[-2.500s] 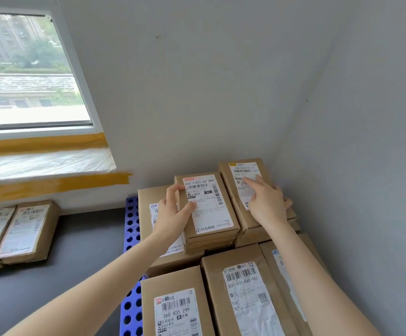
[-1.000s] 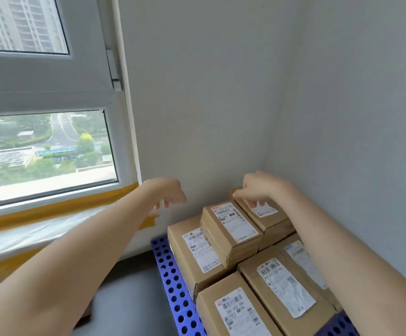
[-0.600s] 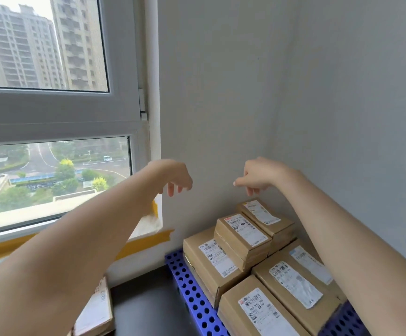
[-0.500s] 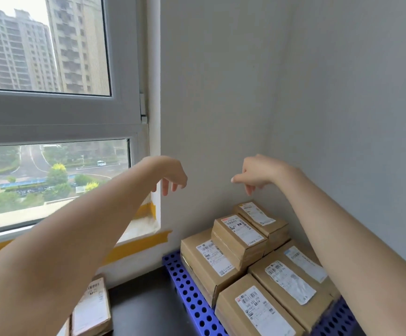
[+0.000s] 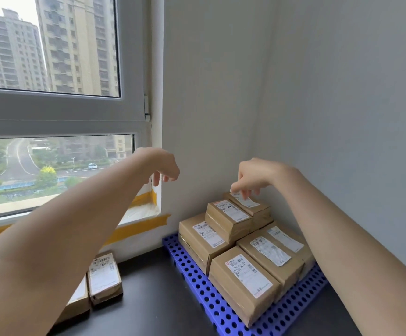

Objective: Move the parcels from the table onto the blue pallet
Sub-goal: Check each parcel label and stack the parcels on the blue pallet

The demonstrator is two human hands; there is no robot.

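Both hands empty: left hand (image 5: 164, 167) and right hand (image 5: 253, 177) hang in air, fingers loosely curled, gripping nothing. Parcels stacked on blue pallet (image 5: 197, 275) in wall corner; two small top parcels (image 5: 231, 218) sit on lower boxes, risk sliding if bumped. More parcels (image 5: 103, 278) on dark table (image 5: 153, 299) under left forearm, partly hidden. Window (image 5: 51, 105) left.

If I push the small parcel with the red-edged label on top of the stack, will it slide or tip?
The small parcel is a flat-sided, low cardboard box, so it would probably slide, not tip. It sits on the larger parcel, near its edge, so a push outward might drop it. It looks stiff.
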